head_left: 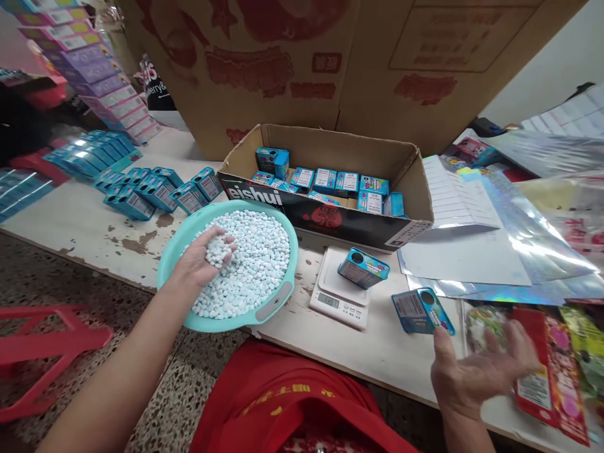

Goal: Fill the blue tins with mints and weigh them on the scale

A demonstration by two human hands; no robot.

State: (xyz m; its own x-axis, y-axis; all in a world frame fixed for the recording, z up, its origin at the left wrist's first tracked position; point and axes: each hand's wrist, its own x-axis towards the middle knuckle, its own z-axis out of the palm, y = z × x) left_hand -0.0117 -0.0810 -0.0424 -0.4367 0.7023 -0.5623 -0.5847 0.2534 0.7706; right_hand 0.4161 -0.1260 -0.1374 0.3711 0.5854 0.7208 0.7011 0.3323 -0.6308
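- Red apron (255, 384) is filling the foreground.
- Left hand (201, 261) is cupping white pellets (250, 264) inside the basin (212, 324); plenty are remaining.
- Right hand (476, 371) is hanging spread, empty, near a blue box (415, 311); another box (362, 269) is resting on the scale (340, 314).
- Boxes (325, 179) are sitting in the carton (372, 229), perhaps finished; bright packets (535, 377) are crowding the right.

This looks like a small packing workshop: a worn table (85, 214) carries a digital scale (340, 310) near the centre, a basin (166, 277) of loose white pellets (255, 258), blue boxes (141, 192) at left, stacked packages (89, 69) upper left and a large carton (368, 82) across the top.
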